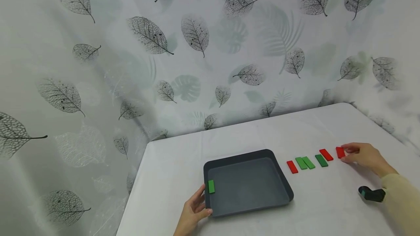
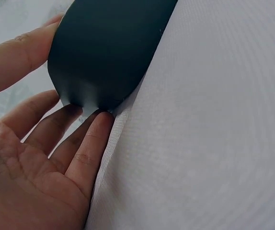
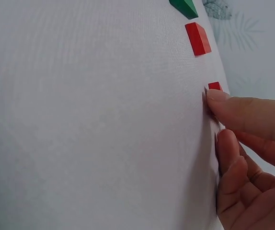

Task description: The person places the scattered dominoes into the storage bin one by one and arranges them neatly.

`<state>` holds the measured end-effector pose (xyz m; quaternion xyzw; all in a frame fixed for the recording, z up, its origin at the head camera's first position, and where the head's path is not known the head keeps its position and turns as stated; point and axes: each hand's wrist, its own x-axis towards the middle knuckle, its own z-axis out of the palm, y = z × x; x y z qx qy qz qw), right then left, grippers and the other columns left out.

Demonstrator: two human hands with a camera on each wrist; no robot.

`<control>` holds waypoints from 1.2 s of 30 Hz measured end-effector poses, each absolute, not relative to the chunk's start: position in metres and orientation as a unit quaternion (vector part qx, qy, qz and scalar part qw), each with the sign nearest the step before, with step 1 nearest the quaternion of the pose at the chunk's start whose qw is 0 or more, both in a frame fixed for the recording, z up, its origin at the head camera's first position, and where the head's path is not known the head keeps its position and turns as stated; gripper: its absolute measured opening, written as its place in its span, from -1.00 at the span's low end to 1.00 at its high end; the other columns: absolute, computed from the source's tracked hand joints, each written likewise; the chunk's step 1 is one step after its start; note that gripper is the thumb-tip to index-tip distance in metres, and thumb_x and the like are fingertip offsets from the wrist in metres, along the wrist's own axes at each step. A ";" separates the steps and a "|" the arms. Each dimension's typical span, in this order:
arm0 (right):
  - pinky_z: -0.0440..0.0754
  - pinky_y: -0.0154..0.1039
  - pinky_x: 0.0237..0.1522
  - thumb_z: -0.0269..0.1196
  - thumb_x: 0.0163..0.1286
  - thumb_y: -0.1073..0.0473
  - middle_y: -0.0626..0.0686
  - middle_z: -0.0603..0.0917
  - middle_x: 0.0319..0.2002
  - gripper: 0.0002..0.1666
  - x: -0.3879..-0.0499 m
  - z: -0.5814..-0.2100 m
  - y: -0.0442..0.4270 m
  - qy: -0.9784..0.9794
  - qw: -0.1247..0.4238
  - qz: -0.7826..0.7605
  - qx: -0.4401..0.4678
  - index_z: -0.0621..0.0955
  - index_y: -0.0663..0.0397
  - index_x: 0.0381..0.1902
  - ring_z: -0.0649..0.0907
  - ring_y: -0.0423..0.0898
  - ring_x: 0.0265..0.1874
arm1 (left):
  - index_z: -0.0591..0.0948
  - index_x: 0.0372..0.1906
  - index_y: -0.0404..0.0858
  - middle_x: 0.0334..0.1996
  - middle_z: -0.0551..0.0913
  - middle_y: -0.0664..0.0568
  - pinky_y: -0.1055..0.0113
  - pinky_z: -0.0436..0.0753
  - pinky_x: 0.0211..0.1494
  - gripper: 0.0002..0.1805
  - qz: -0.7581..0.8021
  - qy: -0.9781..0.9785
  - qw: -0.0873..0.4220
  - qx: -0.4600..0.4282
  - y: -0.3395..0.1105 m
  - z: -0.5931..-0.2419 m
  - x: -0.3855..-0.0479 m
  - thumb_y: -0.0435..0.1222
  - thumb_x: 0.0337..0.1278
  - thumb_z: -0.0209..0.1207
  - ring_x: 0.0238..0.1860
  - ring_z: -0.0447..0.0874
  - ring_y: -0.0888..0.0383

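Note:
My left hand holds the dark grey tray at its near left corner. In the left wrist view the thumb and fingers lie against the outside of the tray wall. A green block is inside the tray by its left wall. On the right, my right hand pinches the rightmost red block at the table between thumb and fingers. The right wrist view shows only a small part of that red block beyond the thumb; the hand hides the rest.
Between tray and right hand lie a red block, two light green blocks, a darker green block and another red block. A black device is at the right wrist. A leaf-print curtain hangs behind the white table.

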<state>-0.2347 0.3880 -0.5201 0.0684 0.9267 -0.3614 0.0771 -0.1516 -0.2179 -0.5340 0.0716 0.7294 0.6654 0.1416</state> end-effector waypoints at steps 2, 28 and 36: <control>0.64 -0.13 -0.28 0.39 0.18 -0.01 0.54 0.46 0.02 -0.10 -0.233 -0.519 0.387 0.928 0.064 -0.360 0.067 0.32 0.55 0.23 0.45 0.35 -0.10 | 0.10 0.50 -0.39 0.52 0.00 -0.32 0.34 0.53 0.31 -0.10 0.665 0.730 0.140 0.070 -0.218 -0.533 -0.151 -0.35 0.13 0.32 0.45 0.13 -0.37; 0.70 -0.44 -0.23 0.39 0.25 0.00 0.40 0.63 0.03 -0.21 -0.230 -0.463 0.235 0.869 -0.027 -0.494 -0.010 0.42 0.36 0.29 0.71 0.00 -0.15 | 0.08 0.50 -0.40 0.52 -0.01 -0.32 0.26 0.51 0.34 -0.09 0.677 0.719 0.141 0.073 -0.217 -0.526 -0.150 -0.38 0.12 0.31 0.46 0.13 -0.35; 0.71 -0.38 -0.23 0.46 0.14 0.20 0.25 0.69 -0.16 -0.33 -0.229 -0.459 0.139 0.802 0.012 -0.586 -0.112 0.52 0.38 0.17 0.70 -0.11 -0.28 | 0.09 0.50 -0.39 0.52 -0.01 -0.32 0.22 0.50 0.36 -0.10 0.673 0.722 0.141 0.074 -0.217 -0.528 -0.150 -0.37 0.13 0.31 0.46 0.12 -0.36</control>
